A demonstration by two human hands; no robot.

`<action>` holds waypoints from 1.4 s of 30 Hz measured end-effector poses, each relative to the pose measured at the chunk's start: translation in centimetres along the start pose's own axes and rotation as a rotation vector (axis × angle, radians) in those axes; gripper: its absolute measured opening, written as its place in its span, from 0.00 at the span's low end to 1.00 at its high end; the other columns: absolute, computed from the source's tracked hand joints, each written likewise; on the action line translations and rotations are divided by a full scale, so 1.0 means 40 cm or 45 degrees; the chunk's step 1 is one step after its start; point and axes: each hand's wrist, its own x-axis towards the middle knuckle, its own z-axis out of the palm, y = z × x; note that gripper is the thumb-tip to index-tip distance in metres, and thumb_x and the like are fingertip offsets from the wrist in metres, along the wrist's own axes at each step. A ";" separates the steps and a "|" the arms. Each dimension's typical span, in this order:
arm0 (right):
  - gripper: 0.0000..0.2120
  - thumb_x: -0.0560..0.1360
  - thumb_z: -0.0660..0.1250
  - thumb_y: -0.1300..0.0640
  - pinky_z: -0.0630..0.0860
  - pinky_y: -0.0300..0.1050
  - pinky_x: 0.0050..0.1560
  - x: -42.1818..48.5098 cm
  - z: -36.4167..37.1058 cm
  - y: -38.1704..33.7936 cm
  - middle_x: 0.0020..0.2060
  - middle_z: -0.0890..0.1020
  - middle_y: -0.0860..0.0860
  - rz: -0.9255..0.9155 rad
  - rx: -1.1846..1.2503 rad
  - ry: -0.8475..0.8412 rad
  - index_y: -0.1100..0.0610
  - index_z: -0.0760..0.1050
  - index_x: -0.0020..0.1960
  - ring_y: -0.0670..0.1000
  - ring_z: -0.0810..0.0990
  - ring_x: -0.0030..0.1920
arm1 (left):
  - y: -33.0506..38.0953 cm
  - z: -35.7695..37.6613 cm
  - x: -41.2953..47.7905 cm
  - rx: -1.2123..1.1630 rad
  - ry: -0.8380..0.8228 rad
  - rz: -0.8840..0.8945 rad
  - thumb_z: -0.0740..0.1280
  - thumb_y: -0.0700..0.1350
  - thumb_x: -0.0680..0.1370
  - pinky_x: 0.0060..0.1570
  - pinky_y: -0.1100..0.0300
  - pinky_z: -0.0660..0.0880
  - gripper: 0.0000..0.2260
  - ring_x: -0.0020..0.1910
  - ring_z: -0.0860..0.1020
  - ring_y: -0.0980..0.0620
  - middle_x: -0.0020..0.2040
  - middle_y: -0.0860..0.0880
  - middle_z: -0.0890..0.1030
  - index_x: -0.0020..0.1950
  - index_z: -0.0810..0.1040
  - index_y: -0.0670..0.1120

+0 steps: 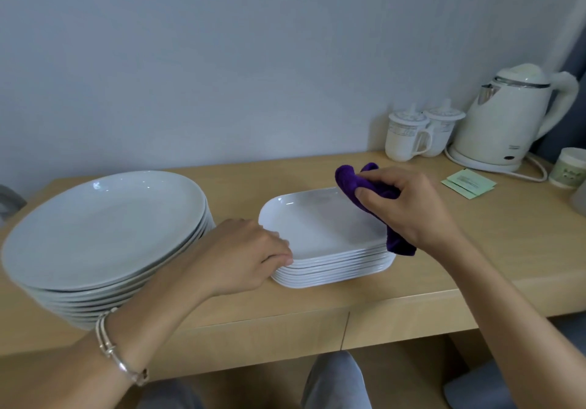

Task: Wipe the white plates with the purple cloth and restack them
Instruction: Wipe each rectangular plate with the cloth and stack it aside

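Head view shows the left hand [250, 250] curled over the near-left corner of the top rectangular plate [320, 228] — seemingly steadying the stack [333, 274] on the desk [475, 250] (round plates [104, 224] wait alongside) — while the right hand [409, 209] clutches the bunched purple cloth [350, 178] at its far-right rim.

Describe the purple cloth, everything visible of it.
The purple cloth is deep violet, plush, towel-like fabric, bunched rather than spread. The right hand grips its middle: one wad sticks out beyond the hand, a tail hangs below the palm. It lies over the right side of the top rectangular white plate, the tail draping past that plate's right edge.
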 end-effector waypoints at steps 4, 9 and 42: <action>0.16 0.73 0.69 0.56 0.69 0.28 0.36 0.004 -0.009 -0.003 0.34 0.80 0.44 -0.009 0.051 0.022 0.33 0.75 0.38 0.41 0.77 0.37 | -0.013 0.024 -0.002 0.064 0.183 0.147 0.48 0.57 0.78 0.44 0.47 0.80 0.25 0.43 0.83 0.44 0.47 0.55 0.85 0.48 0.83 0.51; 0.15 0.73 0.69 0.56 0.71 0.30 0.40 0.014 -0.027 -0.009 0.36 0.82 0.42 -0.010 0.111 0.085 0.34 0.77 0.40 0.42 0.79 0.39 | -0.008 0.040 -0.017 0.049 0.620 0.329 0.60 0.43 0.77 0.23 0.57 0.74 0.09 0.30 0.79 0.49 0.35 0.53 0.82 0.44 0.80 0.46; 0.15 0.72 0.70 0.56 0.70 0.28 0.40 -0.004 0.006 0.023 0.36 0.81 0.37 0.077 0.167 -0.018 0.34 0.77 0.39 0.39 0.78 0.39 | -0.008 0.085 -0.009 0.247 0.738 0.519 0.63 0.39 0.76 0.27 0.56 0.74 0.08 0.35 0.74 0.49 0.37 0.49 0.77 0.51 0.80 0.43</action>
